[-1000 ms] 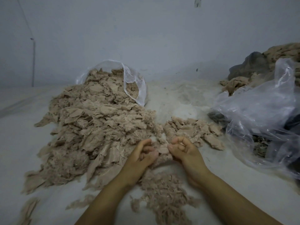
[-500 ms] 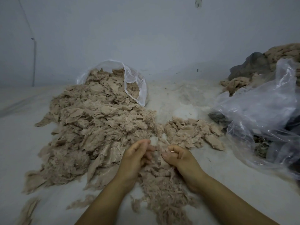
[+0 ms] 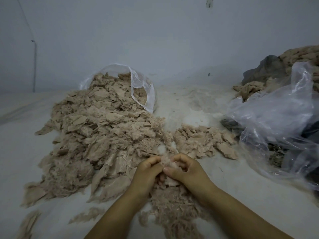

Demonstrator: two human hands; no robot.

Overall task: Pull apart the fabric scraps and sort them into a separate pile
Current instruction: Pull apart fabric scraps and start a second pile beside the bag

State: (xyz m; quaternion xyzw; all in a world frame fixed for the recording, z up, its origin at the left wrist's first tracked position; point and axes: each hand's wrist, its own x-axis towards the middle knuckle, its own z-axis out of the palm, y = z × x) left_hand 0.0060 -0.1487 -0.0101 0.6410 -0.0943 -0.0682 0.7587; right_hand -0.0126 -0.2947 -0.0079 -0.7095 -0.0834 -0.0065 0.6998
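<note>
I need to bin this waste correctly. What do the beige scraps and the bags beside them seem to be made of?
The beige scraps look like thin woven or knit fabric, matte, with fuzzy frayed edges; which fibre cannot be told. The clump pinched by the left hand and right hand looks the same. Both bags look like thin clear plastic film: see-through, glossy, crinkled.

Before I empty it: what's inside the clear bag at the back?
The clear bag holds beige fabric scraps spilling out onto the big pile. Its bottom is covered by scraps.
</note>
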